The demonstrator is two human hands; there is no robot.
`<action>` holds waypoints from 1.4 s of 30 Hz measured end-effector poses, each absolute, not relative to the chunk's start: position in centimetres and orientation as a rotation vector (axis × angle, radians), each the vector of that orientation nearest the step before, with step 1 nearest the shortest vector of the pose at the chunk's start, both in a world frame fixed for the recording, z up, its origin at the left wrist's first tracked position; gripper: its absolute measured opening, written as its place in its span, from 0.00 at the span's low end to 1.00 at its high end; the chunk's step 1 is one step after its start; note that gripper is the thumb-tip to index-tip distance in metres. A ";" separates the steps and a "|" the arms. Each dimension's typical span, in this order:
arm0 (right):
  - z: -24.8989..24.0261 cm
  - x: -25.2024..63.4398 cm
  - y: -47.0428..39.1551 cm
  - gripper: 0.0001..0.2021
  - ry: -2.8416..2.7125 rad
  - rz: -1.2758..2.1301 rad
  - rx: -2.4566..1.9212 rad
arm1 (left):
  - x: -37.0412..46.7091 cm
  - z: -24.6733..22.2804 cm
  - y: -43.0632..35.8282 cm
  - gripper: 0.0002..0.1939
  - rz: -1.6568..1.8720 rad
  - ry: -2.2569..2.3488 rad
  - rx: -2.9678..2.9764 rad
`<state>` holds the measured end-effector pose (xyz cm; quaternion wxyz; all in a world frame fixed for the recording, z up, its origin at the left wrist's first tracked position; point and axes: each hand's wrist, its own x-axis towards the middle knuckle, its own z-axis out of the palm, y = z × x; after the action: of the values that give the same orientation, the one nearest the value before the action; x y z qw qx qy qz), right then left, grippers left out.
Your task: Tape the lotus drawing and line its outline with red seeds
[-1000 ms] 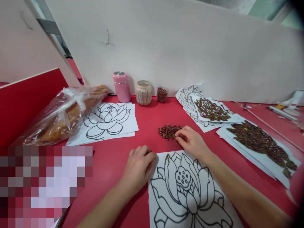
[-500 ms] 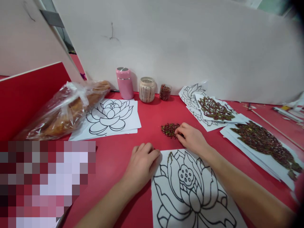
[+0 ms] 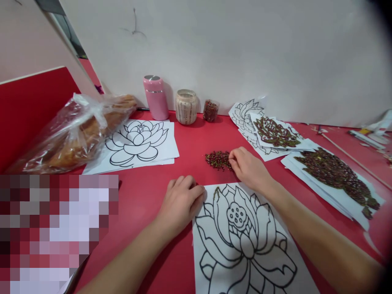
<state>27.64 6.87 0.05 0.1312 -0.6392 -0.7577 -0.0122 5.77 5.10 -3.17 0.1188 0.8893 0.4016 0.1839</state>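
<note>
A sheet of white paper (image 3: 220, 245) with a bold black lotus outline lies on the red table in front of me. Near its top left, a short line of small beans follows one petal. My left hand (image 3: 183, 200) rests palm down at the sheet's upper left corner, fingers loosely bent and thumb against the paper's edge. Beyond the sheet is a small heap of red and green beans (image 3: 217, 159). At the heap's right side, my right hand (image 3: 246, 167) has thumb and fingertips pinched together; whatever is between them is too small to make out.
At the back stand a pink flask (image 3: 156, 99), a beige jar (image 3: 186, 107) and a small cup of beans (image 3: 211, 110). Left are more lotus sheets (image 3: 170, 141) and a plastic-bagged brown item (image 3: 79, 139). Bean-covered pictures (image 3: 333, 175) and a thin stick (image 3: 355, 159) lie right.
My right hand's fingertips have drawn slightly back toward the edge of the bean heap, and are closer together. My left hand stays at the paper's corner. The whole view has shifted a little.
</note>
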 end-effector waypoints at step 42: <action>-2.0 24.3 0.4 0.04 -2.123 0.347 -1.532 | 5.9 -3.6 5.2 0.10 0.558 1.207 2.627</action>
<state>24.34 0.40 -2.05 0.2477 -0.5621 -0.7788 0.1272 5.85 5.22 -3.59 0.0984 0.8878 0.4081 0.1886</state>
